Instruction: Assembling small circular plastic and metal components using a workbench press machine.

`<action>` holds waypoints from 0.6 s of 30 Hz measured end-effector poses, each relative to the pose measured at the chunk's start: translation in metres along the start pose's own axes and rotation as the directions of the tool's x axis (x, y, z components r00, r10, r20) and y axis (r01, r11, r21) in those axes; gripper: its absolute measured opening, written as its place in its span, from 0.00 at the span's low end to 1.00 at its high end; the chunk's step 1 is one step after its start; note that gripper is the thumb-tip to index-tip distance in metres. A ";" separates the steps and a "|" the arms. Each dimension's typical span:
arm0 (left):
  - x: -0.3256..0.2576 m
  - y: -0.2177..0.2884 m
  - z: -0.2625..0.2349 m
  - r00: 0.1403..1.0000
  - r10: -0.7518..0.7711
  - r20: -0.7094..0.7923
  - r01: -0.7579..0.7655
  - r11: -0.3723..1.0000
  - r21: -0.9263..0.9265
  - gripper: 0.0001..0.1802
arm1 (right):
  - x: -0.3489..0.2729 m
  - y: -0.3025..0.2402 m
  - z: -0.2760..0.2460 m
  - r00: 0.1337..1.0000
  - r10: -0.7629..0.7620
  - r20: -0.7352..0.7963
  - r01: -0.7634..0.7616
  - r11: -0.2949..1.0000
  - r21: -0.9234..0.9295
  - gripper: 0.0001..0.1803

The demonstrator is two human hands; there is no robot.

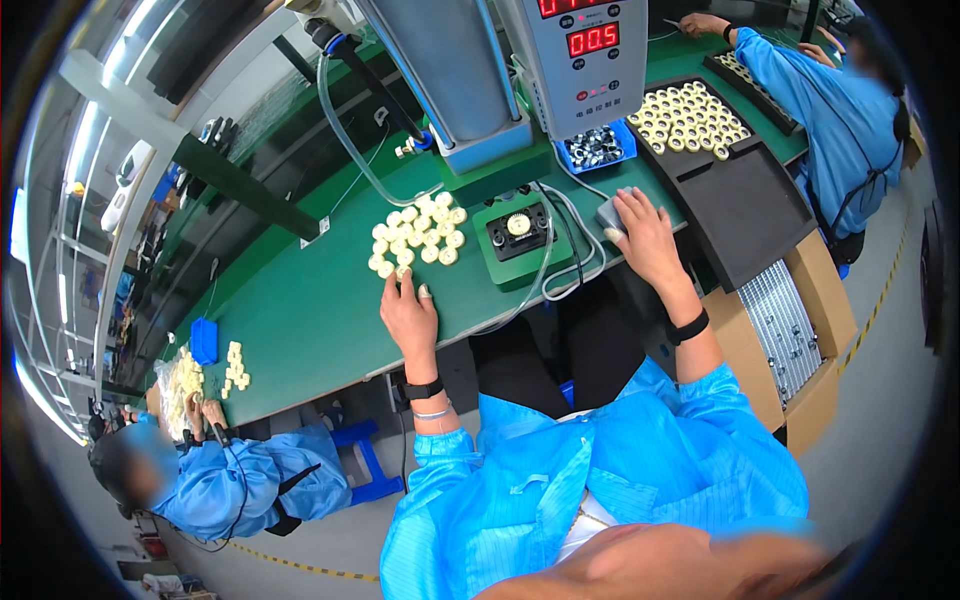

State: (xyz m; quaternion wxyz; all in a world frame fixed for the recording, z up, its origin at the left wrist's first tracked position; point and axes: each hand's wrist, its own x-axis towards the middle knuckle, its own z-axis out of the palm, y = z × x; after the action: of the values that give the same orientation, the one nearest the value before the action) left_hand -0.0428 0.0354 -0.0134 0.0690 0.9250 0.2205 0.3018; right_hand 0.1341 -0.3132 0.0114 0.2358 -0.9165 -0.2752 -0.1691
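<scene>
My left hand (pixel 408 305) rests on the green bench, its fingertips touching the near edge of a cluster of small cream ring-shaped parts (pixel 418 232). Whether a part is pinched between the fingers cannot be told. My right hand (pixel 645 235) lies flat over a small grey button box (pixel 610 215) to the right. Between the hands stands a green fixture (pixel 520 240) with a black seat that holds one cream part (pixel 517 224). A grey press column (pixel 455 70) rises behind it.
A black tray (pixel 745 205) with rows of cream rings stands at the right, a blue bin of dark metal pieces (pixel 597 147) beside a grey control unit with red digits (pixel 585 60). Cardboard box (pixel 800 320) at lower right. Other people in blue coats work at the left and top right.
</scene>
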 end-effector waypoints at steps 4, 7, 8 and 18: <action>0.000 0.001 0.000 1.000 0.012 0.010 -0.012 1.000 -0.001 0.24 | 0.016 -0.001 -0.005 0.998 0.015 0.058 -0.014 1.000 -0.025 0.22; -0.001 0.001 0.000 1.000 0.012 0.008 -0.012 1.000 -0.005 0.24 | 0.011 0.004 0.007 0.999 -0.021 -0.038 0.023 0.999 0.046 0.22; 0.000 0.002 0.000 1.000 0.016 0.003 -0.016 1.000 -0.017 0.24 | 0.007 0.006 0.013 0.989 -0.042 -0.141 0.052 0.996 0.068 0.23; 0.000 0.000 0.000 1.000 0.021 -0.012 -0.021 1.000 -0.007 0.23 | -0.003 0.003 0.015 0.991 -0.021 -0.135 0.017 0.999 -0.028 0.29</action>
State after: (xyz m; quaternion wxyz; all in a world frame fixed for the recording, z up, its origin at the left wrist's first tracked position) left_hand -0.0428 0.0350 -0.0134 0.0677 0.9251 0.2102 0.3089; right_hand 0.1363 -0.3086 -0.0031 0.2401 -0.9034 -0.2650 -0.2368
